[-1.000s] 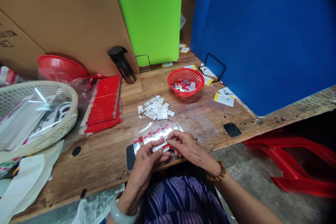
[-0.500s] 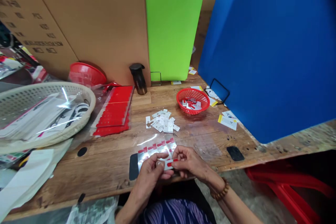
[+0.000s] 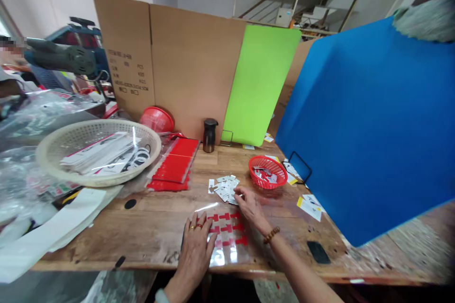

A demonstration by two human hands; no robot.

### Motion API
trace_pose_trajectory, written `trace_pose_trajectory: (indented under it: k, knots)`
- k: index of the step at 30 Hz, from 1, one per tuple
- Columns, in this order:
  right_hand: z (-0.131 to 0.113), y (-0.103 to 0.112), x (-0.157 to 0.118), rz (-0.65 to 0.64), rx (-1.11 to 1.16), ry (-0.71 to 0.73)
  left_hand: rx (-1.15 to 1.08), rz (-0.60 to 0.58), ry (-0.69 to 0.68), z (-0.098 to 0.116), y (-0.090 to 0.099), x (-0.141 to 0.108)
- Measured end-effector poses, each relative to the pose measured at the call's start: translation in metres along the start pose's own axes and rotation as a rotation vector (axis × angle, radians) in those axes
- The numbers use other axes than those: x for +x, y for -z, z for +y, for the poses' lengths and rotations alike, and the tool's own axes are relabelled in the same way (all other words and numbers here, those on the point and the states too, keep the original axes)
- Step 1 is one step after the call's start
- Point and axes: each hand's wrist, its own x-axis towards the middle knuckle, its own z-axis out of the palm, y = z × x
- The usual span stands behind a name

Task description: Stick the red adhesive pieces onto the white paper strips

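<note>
Holding red-and-white pieces point(image 3: 266, 175), red basket point(image 3: 267, 184)

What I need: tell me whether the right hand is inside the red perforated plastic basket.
No, the right hand is at the pile of small white cards.

From here I see my left hand point(image 3: 196, 246) flat on the clear sheet of red shapes point(image 3: 226, 229), my right hand point(image 3: 250, 206) touching the white tag pile point(image 3: 224, 188) on the bench point(image 3: 159, 232).
</note>
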Motion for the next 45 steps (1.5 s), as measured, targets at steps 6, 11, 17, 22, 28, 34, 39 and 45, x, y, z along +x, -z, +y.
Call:
trace_pose_trajectory:
  k: [6, 11, 17, 22, 28, 34, 39, 45]
  knots:
    - [-0.035, -0.033, 0.033, -0.123, -0.237, 0.186, 0.087, 0.086, -0.022, 0.004, -0.001, -0.003]
    - [-0.045, -0.046, 0.055, -0.268, -0.416, 0.255, 0.114, 0.179, -0.065, -0.003, -0.018, -0.006]
    - [-0.045, -0.042, 0.064, -0.322, -0.378, 0.257, 0.1, 0.183, -0.074, -0.004, -0.017, -0.006]
    - [-0.052, -0.023, 0.065, -0.232, -0.132, 0.199, 0.056, 0.146, -0.046, -0.005, -0.017, -0.003]
    - [-0.06, 0.001, 0.021, -0.153, 0.33, 0.013, -0.318, 0.23, 0.092, 0.0, 0.002, 0.001]
    - [-0.071, -0.011, -0.039, -0.215, 0.852, -0.177, -1.129, -0.037, 0.528, 0.041, 0.069, 0.02]
    - [-0.073, -0.01, -0.063, -0.265, 1.149, -0.226, -1.466, -0.26, 0.708, 0.057, 0.085, 0.024]
    - [-0.058, 0.01, -0.081, -0.384, 1.375, -0.228, -1.545, -0.45, 0.713, 0.063, 0.089, 0.018]
